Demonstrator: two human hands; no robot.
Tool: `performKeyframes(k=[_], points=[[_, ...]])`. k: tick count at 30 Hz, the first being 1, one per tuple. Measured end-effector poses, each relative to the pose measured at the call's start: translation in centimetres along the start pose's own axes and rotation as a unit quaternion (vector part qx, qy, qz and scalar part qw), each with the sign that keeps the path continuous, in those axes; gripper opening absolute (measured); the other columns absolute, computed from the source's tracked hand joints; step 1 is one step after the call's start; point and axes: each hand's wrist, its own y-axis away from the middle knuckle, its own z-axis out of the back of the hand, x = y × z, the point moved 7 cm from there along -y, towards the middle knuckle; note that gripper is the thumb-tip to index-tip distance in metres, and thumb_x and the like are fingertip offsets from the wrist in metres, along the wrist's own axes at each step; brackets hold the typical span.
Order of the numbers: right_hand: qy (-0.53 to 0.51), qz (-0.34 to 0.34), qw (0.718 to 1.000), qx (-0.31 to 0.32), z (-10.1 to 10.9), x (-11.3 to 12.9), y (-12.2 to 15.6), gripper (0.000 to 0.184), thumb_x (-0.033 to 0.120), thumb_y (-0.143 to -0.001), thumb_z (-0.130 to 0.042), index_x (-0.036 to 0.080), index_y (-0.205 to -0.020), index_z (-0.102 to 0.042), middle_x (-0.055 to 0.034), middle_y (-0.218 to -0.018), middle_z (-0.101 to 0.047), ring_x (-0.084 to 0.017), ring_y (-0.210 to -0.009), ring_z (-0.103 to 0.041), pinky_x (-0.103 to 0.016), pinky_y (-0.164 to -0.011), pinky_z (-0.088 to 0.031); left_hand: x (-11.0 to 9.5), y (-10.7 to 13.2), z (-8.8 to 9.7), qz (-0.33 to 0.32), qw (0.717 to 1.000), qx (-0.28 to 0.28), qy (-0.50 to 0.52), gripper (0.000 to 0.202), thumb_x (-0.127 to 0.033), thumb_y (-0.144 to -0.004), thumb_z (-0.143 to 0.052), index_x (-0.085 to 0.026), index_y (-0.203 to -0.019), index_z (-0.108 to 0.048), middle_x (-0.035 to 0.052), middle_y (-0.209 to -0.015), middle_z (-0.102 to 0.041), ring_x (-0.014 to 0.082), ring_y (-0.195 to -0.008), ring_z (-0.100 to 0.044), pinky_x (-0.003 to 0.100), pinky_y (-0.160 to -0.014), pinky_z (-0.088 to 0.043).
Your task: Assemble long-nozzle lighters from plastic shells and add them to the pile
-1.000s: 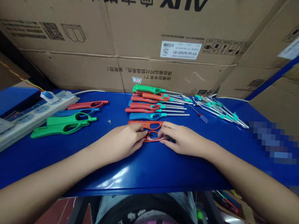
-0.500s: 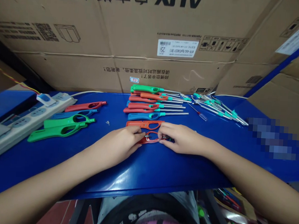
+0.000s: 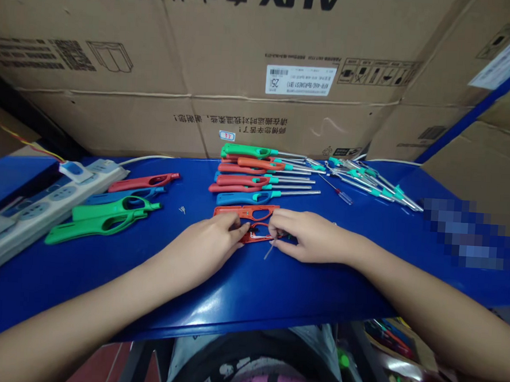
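In front of me lies an open red-orange lighter handle shell (image 3: 256, 237) with a white wire along its inside. My left hand (image 3: 224, 228) has thumb and fingers closed on its left end, hiding that part. At the right end, my right hand (image 3: 291, 233) pinches a thin greyish strip (image 3: 269, 252), which sticks out below the fingertips towards me; its kind is unclear. An orange handle half (image 3: 247, 212) lies just behind both hands. Small dark and green parts near my right fingers are mostly covered.
Behind are piled lighters (image 3: 247, 182) with metal tubes, loose metal tubes with teal ends (image 3: 368, 178) and a screwdriver (image 3: 344, 196). To the left lie coloured handle shells (image 3: 106, 219), a power strip (image 3: 42, 204) and tiny pins (image 3: 182, 209). A cardboard box (image 3: 229, 45) walls the back.
A thin greyish strip now shows below my right fingertips. The white wire in the shell looks shifted a little; both hands stay in nearly the same place.
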Motion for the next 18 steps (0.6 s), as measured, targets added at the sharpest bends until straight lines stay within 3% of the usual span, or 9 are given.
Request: performKeyframes(k=[3, 9, 13, 18], points=[[0.005, 0.004, 1.0, 0.002, 0.0, 0.0, 0.0, 0.006, 0.02, -0.09, -0.056, 0.019, -0.096, -0.056, -0.0037, -0.101, -0.062, -0.015, -0.081, -0.057, -0.026, -0.068, -0.039, -0.6, 0.0, -0.1, 0.006, 0.998, -0.005, -0.054, 0.035, -0.021, -0.102, -0.047, -0.012, -0.132, -0.063, 0.0139, -0.108, -0.066, 0.0269, -0.088, -0.07, 0.043, -0.078, -0.06], [0.02, 0.0, 1.0, 0.011, 0.0, 0.1, -0.1, 0.005, 0.021, -0.091, -0.057, 0.019, -0.095, -0.057, -0.0039, -0.101, -0.061, -0.015, -0.08, -0.057, -0.026, -0.067, -0.039, -2.7, 0.8, -0.5, -0.005, 0.987, -0.041, -0.157, 0.047, 0.001, -0.091, -0.05, -0.002, -0.137, -0.056, 0.0195, -0.114, -0.068, 0.0307, -0.101, -0.067, 0.041, -0.078, -0.059], [0.025, 0.001, 1.0, 0.014, -0.2, 0.1, -0.1, 0.006, 0.021, -0.09, -0.058, 0.019, -0.096, -0.058, -0.0045, -0.102, -0.061, -0.016, -0.083, -0.058, -0.027, -0.068, -0.04, -3.3, 1.0, -0.8, 0.013, 0.982, -0.06, -0.176, 0.045, 0.0, -0.091, -0.048, 0.001, -0.135, -0.056, 0.0194, -0.11, -0.068, 0.0307, -0.097, -0.067, 0.039, -0.073, -0.057], [0.03, 0.011, 0.999, 0.016, 0.0, 0.2, -0.1, 0.006, 0.02, -0.091, -0.057, 0.019, -0.097, -0.059, -0.0056, -0.104, -0.061, -0.017, -0.085, -0.059, -0.028, -0.07, -0.043, -3.0, 1.0, -0.2, 0.019, 0.987, -0.051, -0.154, 0.04, -0.002, -0.092, -0.047, -0.002, -0.13, -0.062, 0.0193, -0.108, -0.068, 0.0322, -0.098, -0.065, 0.042, -0.076, -0.055]])
